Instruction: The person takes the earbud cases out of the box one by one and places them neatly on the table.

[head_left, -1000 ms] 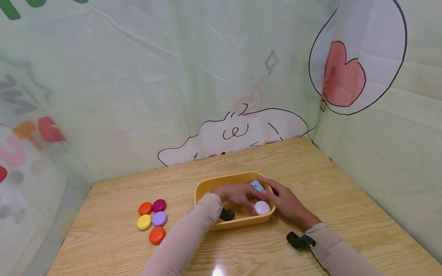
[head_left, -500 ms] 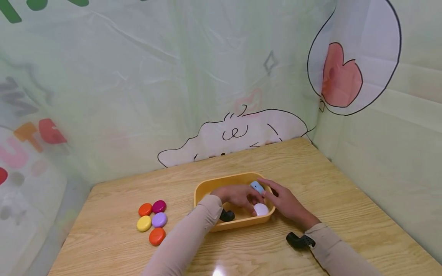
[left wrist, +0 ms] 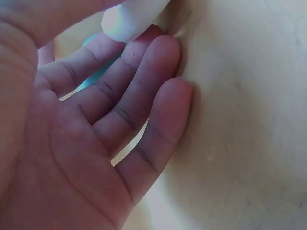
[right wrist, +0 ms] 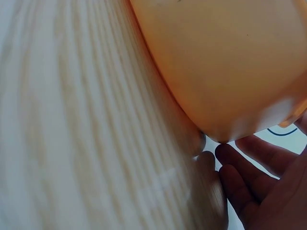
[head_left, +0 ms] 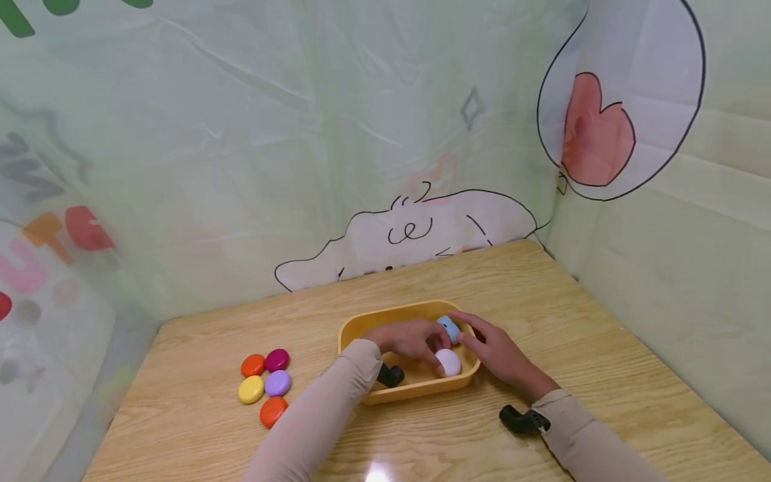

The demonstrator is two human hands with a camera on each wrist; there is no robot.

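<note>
My left hand (head_left: 412, 341) reaches into a yellow-orange plastic basket (head_left: 415, 390). It pinches a smooth, pale lilac-white round disc (head_left: 448, 363) between thumb and fingers, just above the basket's floor. In the left wrist view the white disc (left wrist: 132, 21) sits at the thumb, while the other fingers hang loosely bent. A light-blue block with small dark dots (head_left: 448, 329) lies beyond it at the basket's right end. My right hand (head_left: 502, 351) holds that end, thumb over the rim. In the right wrist view its fingertips (right wrist: 223, 151) touch the basket's outer wall (right wrist: 216, 62).
Left of the basket, several glossy discs lie grouped on the wooden table (head_left: 205, 348): orange (head_left: 253, 365), magenta (head_left: 278, 359), yellow (head_left: 251, 389), lilac (head_left: 278, 383) and another orange disc (head_left: 274, 411). A printed curtain (head_left: 229, 167) stands behind the table.
My left hand has drawn the pale disc slightly leftward inside the basket, away from its right wall. More of the blue block shows. My right hand stays at the rim.
</note>
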